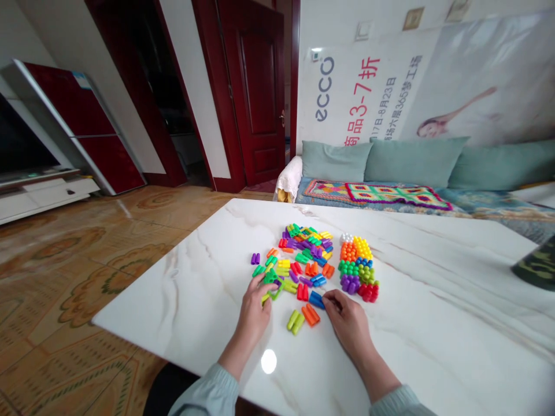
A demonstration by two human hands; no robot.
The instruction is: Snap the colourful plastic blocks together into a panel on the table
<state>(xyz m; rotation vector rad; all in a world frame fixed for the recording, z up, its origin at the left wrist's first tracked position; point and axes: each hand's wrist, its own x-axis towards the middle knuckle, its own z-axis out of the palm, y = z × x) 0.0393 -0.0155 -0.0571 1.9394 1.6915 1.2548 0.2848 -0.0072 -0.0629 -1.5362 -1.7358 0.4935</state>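
Note:
Loose plastic pieces in green, purple, yellow, red, orange and blue form a pile on the white marble-patterned table. My left hand is at the pile's near left edge, fingers apart over green pieces. The fingers of my right hand are pinched on the end of a blue piece. Just left of that hand lie an orange piece and a lime green piece. To the right, pieces stand grouped by colour in a block, with yellow at the back and red in front.
A dark camouflage-patterned object rests at the table's right edge. Behind the table is a sofa with green cushions and a crocheted cover. A red door and a red fridge stand farther back.

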